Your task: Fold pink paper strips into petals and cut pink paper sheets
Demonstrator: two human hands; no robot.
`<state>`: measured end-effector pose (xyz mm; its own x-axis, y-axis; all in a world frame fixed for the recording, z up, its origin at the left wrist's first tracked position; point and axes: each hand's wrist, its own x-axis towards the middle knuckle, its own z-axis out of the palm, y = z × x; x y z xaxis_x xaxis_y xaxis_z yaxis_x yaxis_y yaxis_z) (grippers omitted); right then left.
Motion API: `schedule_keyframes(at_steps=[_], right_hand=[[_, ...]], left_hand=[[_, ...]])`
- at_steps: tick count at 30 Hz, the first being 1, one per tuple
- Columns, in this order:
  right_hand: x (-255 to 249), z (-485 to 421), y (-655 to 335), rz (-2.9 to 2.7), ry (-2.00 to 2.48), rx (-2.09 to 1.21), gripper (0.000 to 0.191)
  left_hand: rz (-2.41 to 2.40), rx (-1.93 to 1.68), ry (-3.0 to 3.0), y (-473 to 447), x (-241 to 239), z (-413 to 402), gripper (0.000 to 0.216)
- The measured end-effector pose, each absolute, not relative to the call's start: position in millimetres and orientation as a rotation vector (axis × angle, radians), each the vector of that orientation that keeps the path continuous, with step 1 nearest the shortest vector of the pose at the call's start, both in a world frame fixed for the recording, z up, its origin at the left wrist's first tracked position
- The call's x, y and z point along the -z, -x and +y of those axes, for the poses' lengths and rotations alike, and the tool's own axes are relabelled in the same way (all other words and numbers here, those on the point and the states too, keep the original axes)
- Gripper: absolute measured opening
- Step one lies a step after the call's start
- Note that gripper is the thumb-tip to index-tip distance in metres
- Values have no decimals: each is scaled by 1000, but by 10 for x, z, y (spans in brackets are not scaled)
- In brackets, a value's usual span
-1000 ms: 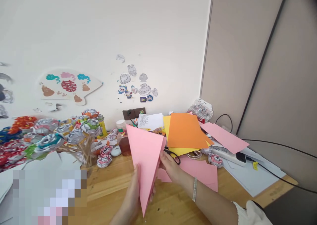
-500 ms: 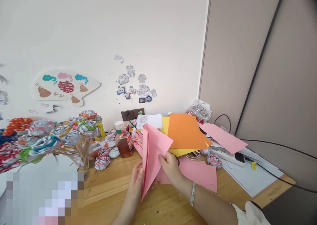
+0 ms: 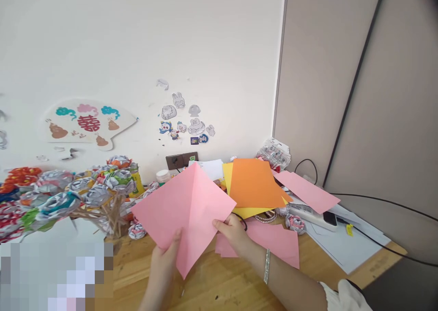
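A square sheet of pink paper (image 3: pixel 171 200) is held up above the table, spread out with a crease running down its middle. My left hand (image 3: pixel 164 256) grips its lower left edge, thumb on the front and the other fingers hidden behind. At the right corner, my right hand (image 3: pixel 232 231) pinches the same sheet between thumb and fingers. More pink sheets (image 3: pixel 270 240) lie on the table just behind my right hand.
Orange paper (image 3: pixel 255 183) lies over yellow sheets at the back. Rolled paper flowers (image 3: pixel 92 194) on sticks crowd the left. A white power strip (image 3: pixel 313 216) with cables (image 3: pixel 383 245) is at the right, beside white sheets (image 3: pixel 337 249). The wooden table (image 3: pixel 246 286) shows in front.
The pink paper has gone from folded over to spread open. My left hand has moved left with its edge, while my right hand stays at the right corner.
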<state>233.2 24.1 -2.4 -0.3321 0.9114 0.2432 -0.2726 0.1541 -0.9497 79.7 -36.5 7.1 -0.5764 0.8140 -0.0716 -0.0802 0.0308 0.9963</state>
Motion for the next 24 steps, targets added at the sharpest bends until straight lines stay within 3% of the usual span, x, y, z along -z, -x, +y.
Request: schedule_keyframes(at_steps=[5, 9, 12, 16, 24], right_hand=[[-78, 364, -2487, -1128, 669, -1556, 31], [-143, 517, -2712, -1376, 741, -1564, 25], [-182, 546, -2828, -1489, 738, -1656, 33], [-194, 516, -2891, -1541, 703, -1678, 37], [-124, 528, -2902, -1454, 735, -1610, 40]], left_hand=[[1791, -1505, -928, -604, -194, -360, 34], [1759, -1374, -1163, -562, -364, -441, 31], [1683, -1223, -1220, -551, -433, -490, 28], [1568, -1095, -1116, -564, -443, -523, 30], [1257, -1212, -764, -611, -396, -538, 45]])
